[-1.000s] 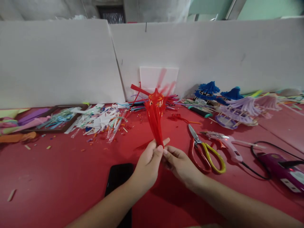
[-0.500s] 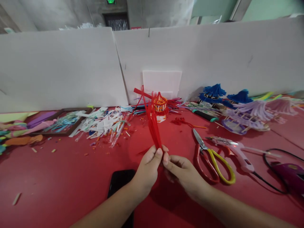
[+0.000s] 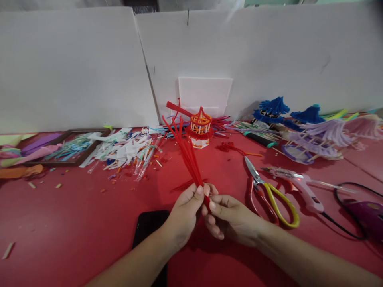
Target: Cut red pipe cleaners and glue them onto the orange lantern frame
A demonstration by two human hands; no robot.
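Note:
A bundle of red pipe cleaners (image 3: 189, 159) rises from between my hands, its far ends fanned to the upper left. My left hand (image 3: 187, 209) is closed round the bundle near its lower end, thumb on top. Just right of it, my right hand (image 3: 229, 215) pinches the bottom end of the same bundle between thumb and fingers. Behind the bundle stands a small red, orange and white pavilion model (image 3: 200, 127). Beneath my left forearm lies a black phone (image 3: 149, 227), partly covered.
Scissors (image 3: 269, 195) with red and yellow handles and a pink glue gun (image 3: 308, 195) lie to the right. Blue (image 3: 273, 107) and lilac pavilion models (image 3: 317, 139) stand behind them. Paper scraps (image 3: 128, 147) and a brown frame (image 3: 80, 155) are at left, before a white partition (image 3: 74, 67).
The bundle's upper ends have spread and leaned to the left, uncovering more of the pavilion model. My right fingers have shifted on its lower end. The camera view has tilted downward.

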